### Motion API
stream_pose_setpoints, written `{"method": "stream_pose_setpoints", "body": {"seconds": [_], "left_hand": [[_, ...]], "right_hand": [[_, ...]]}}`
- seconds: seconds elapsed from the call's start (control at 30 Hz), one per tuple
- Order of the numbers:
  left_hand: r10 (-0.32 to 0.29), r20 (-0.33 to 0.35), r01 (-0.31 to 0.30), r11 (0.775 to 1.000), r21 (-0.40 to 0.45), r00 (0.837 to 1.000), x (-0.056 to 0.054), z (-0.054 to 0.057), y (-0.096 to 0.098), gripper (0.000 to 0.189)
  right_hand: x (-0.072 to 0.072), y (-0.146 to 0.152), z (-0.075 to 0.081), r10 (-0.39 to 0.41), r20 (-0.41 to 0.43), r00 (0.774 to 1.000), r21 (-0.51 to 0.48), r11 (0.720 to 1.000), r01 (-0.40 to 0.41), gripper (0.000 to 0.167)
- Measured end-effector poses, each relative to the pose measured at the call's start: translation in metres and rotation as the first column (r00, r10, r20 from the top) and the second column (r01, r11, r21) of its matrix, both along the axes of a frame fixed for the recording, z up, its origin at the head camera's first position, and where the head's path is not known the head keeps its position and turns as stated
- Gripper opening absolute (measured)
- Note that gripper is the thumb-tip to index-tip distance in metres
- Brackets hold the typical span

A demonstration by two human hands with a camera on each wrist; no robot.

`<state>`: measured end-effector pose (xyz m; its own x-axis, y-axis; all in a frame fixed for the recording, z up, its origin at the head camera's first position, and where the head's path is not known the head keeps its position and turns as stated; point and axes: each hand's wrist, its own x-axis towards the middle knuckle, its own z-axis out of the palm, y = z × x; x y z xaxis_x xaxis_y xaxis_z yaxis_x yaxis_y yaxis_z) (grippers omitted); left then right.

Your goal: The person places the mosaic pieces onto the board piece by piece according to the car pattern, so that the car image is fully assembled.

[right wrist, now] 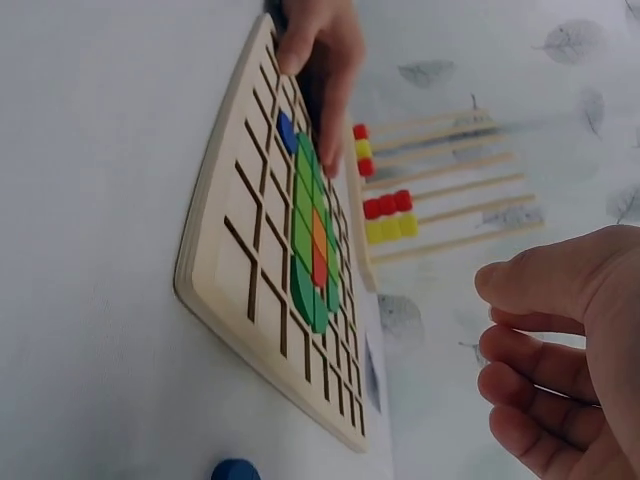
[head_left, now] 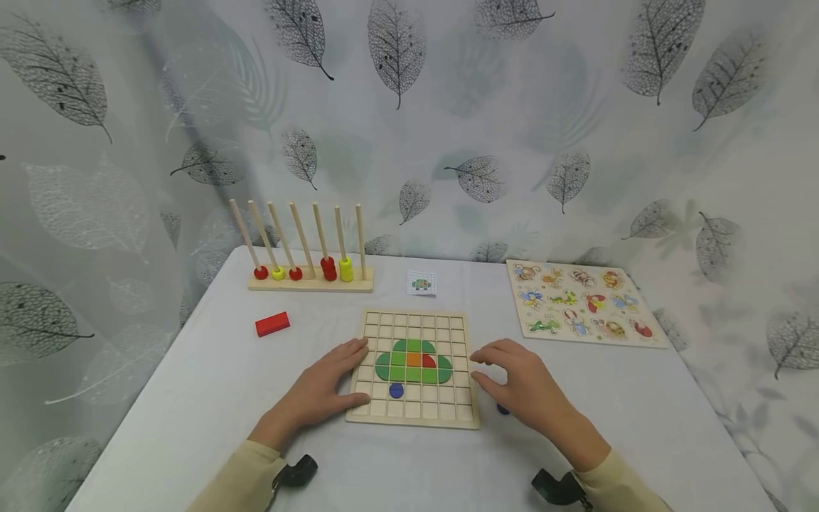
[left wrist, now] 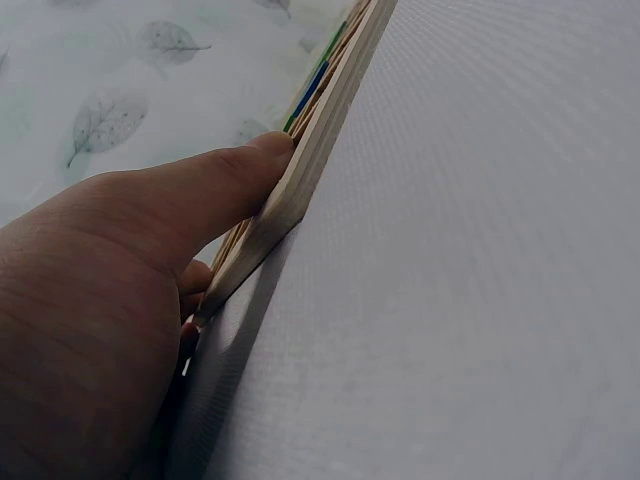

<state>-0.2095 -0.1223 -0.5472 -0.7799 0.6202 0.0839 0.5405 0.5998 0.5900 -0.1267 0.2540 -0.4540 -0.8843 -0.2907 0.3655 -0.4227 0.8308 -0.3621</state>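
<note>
A wooden grid board (head_left: pixel 412 421) lies on the white table. My left hand (head_left: pixel 320 387) rests on its left edge, fingers extended and spread, thumb on the rim. Green pieces (head_left: pixel 398 373), an orange square (head_left: pixel 414 360) and a red rounded piece (head_left: pixel 429 362) form a cluster in the grid. Below the cluster, a blue round piece (head_left: pixel 396 390) sits in a cell. My right hand (head_left: pixel 525 380) hovers by the board's right edge, fingers loosely bent, with nothing between them. Another blue round piece (right wrist: pixel 236 470) lies on the table, partly covered by that hand in the head view.
A peg abacus (head_left: pixel 310 284) with red and yellow beads stands at the back left, a red block (head_left: pixel 272 324) in front of it. Behind the board lies a small picture card (head_left: pixel 421 283). An insect puzzle board (head_left: pixel 579 334) lies at the back right, near the leaf-patterned curtain.
</note>
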Motion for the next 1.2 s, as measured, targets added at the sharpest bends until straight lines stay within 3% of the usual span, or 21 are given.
{"method": "stream_pose_setpoints", "body": {"seconds": [0.33,0.53,0.9,1.2], "left_hand": [[-0.002,0.029,0.002,1.000,0.003,1.000,0.001,0.000,0.000,0.094],[-0.002,0.013,0.002,1.000,0.008,1.000,0.001,0.001,-0.001,0.093],[-0.006,0.009,0.006,1.000,0.007,1.000,0.000,-0.002,-0.001,0.093],[-0.003,0.012,0.003,1.000,0.005,1.000,0.001,0.000,-0.001,0.092]], "right_hand": [[0.008,0.019,-0.006,-0.065,0.059,0.996,-0.015,0.998,0.066,0.024],[0.012,0.031,-0.014,-0.072,0.090,0.993,-0.005,0.997,0.073,0.021],[0.020,0.040,-0.029,-0.176,0.262,0.949,0.047,0.984,0.169,0.015],[0.021,0.046,-0.040,-0.179,0.334,0.925,0.037,0.984,0.177,0.016]]}}
